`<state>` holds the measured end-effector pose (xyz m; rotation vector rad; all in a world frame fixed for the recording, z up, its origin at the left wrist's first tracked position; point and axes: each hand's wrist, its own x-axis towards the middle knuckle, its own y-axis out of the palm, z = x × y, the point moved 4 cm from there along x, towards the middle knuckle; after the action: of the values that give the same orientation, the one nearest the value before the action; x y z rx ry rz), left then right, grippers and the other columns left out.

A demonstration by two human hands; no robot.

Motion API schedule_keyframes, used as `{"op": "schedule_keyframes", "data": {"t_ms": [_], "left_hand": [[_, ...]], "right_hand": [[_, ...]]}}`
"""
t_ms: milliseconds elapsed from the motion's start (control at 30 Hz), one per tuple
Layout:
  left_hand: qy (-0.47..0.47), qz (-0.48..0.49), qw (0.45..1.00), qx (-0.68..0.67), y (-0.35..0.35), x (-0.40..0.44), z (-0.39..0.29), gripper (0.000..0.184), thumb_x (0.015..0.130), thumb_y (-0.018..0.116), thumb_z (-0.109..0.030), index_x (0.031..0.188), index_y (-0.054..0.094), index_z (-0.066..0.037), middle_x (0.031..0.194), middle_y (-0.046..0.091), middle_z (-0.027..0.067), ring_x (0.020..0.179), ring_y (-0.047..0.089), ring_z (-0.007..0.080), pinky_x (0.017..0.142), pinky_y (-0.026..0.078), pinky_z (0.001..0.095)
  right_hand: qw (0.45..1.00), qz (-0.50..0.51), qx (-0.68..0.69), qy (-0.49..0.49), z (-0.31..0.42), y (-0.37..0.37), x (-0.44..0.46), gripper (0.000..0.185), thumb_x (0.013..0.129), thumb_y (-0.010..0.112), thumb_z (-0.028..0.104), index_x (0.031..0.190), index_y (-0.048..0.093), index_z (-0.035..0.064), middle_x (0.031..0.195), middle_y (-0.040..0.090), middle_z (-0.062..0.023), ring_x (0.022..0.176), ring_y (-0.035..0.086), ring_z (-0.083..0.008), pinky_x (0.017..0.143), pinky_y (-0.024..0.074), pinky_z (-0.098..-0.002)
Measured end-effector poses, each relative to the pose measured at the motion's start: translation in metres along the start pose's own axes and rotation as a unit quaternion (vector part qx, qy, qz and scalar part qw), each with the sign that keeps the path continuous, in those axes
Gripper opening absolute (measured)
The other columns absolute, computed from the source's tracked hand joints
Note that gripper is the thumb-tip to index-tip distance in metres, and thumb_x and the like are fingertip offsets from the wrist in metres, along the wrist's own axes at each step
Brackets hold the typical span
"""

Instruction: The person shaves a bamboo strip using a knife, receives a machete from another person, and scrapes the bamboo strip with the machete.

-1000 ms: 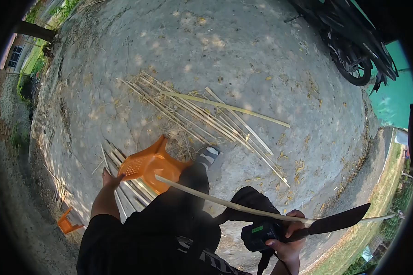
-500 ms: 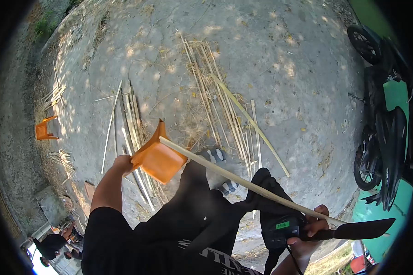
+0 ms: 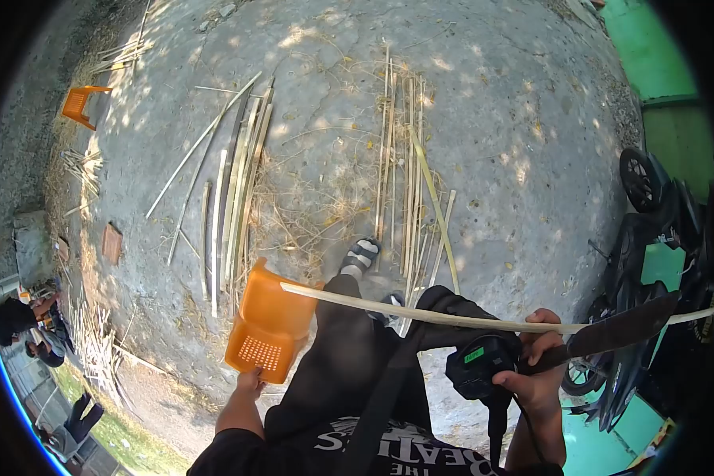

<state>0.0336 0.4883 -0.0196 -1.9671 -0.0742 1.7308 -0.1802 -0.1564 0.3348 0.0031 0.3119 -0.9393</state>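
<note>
My left hand (image 3: 251,382) grips the backrest edge of an orange plastic chair (image 3: 271,317), held beside my left leg. In my right hand (image 3: 538,366) are a large dark-bladed knife (image 3: 623,327) and a long pale bamboo strip (image 3: 420,315), both wrapped by the fingers. The strip reaches left across my legs, its end over the chair. A black device with a green label (image 3: 477,365) hangs on a strap just left of my right hand.
Bamboo strips lie on the ground in a left pile (image 3: 236,190) and a middle pile (image 3: 411,174). Motorcycles (image 3: 639,238) stand at the right. Another orange chair (image 3: 78,103) and more strips (image 3: 99,341) are far left. People (image 3: 12,320) are at the lower left.
The view has turned, so the piles now run nearly straight ahead. The chair in my left hand has swung round, its backrest now toward me. My right hand still holds the knife and strip.
</note>
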Motion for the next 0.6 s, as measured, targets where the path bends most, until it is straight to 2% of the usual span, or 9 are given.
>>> {"op": "schedule_keyframes", "data": {"t_ms": [100, 167, 200, 300, 400, 500, 600], "left_hand": [[-0.06, 0.025, 0.989, -0.13, 0.008, 0.04, 0.089, 0.038, 0.099, 0.073, -0.021, 0.134, 0.058, -0.013, 0.117, 0.068, 0.0085, 0.1, 0.071, 0.0278, 0.079, 0.06, 0.0443], [-0.157, 0.01, 0.984, -0.084, 0.014, 0.005, 0.109, 0.047, 0.099, 0.073, -0.023, 0.142, 0.052, -0.017, 0.124, 0.065, 0.0096, 0.102, 0.07, 0.0327, 0.082, 0.061, 0.0494], [-0.15, -0.036, 0.985, -0.072, 0.009, 0.001, 0.114, 0.054, 0.099, 0.07, -0.018, 0.147, 0.045, -0.019, 0.128, 0.063, 0.0098, 0.102, 0.07, 0.0354, 0.084, 0.061, 0.0531], [-0.135, -0.129, 0.981, -0.06, -0.022, 0.025, 0.121, 0.044, 0.101, 0.072, -0.031, 0.137, 0.056, -0.012, 0.13, 0.059, 0.0097, 0.115, 0.066, 0.0348, 0.078, 0.062, 0.0467], [-0.154, -0.103, 0.981, 0.058, -0.03, 0.062, 0.111, 0.061, 0.096, 0.065, -0.006, 0.15, 0.04, -0.018, 0.123, 0.066, 0.0117, 0.104, 0.07, 0.0335, 0.085, 0.061, 0.0544], [-0.199, -0.066, 0.945, 0.253, -0.033, 0.09, 0.126, 0.059, 0.091, 0.073, -0.011, 0.145, 0.051, -0.013, 0.112, 0.071, 0.0125, 0.107, 0.071, 0.0254, 0.089, 0.061, 0.0487], [-0.203, -0.039, 0.927, 0.312, -0.031, 0.094, 0.126, 0.057, 0.09, 0.074, -0.012, 0.142, 0.052, -0.012, 0.111, 0.071, 0.0131, 0.106, 0.071, 0.0249, 0.089, 0.061, 0.0478]], "right_hand": [[0.998, 0.057, -0.009, -0.017, -0.005, 0.037, 0.017, 0.064, 0.057, 0.106, 0.02, 0.088, 0.05, 0.0164, 0.126, 0.048, -0.012, 0.107, 0.053, -0.0161, 0.089, 0.0497, -0.0307], [0.989, 0.13, -0.054, -0.042, -0.007, 0.057, 0.032, 0.064, 0.057, 0.106, 0.021, 0.089, 0.05, 0.0162, 0.126, 0.049, -0.0127, 0.106, 0.053, -0.0162, 0.089, 0.0486, -0.0299], [0.989, 0.134, -0.053, -0.033, -0.004, 0.074, 0.04, 0.065, 0.058, 0.106, 0.022, 0.09, 0.05, 0.016, 0.126, 0.051, -0.0133, 0.105, 0.053, -0.016, 0.088, 0.0474, -0.0299], [0.981, 0.175, -0.075, -0.043, 0.002, 0.125, 0.068, 0.065, 0.059, 0.106, 0.021, 0.091, 0.05, 0.0161, 0.126, 0.051, -0.0136, 0.103, 0.053, -0.0153, 0.088, 0.0474, -0.0303], [0.97, 0.213, -0.1, -0.068, 0.007, 0.179, 0.103, 0.064, 0.058, 0.106, 0.018, 0.091, 0.05, 0.0162, 0.128, 0.05, -0.0145, 0.104, 0.054, -0.0145, 0.09, 0.0512, -0.0309], [0.971, 0.214, -0.098, -0.048, 0.013, 0.227, 0.126, 0.063, 0.058, 0.106, 0.017, 0.089, 0.051, 0.0161, 0.129, 0.049, -0.0149, 0.104, 0.056, -0.0147, 0.092, 0.054, -0.0316], [0.961, 0.239, -0.105, -0.096, 0.014, 0.259, 0.162, 0.061, 0.059, 0.105, 0.014, 0.087, 0.051, 0.0158, 0.131, 0.046, -0.0143, 0.103, 0.059, -0.0144, 0.09, 0.0566, -0.031]]}}
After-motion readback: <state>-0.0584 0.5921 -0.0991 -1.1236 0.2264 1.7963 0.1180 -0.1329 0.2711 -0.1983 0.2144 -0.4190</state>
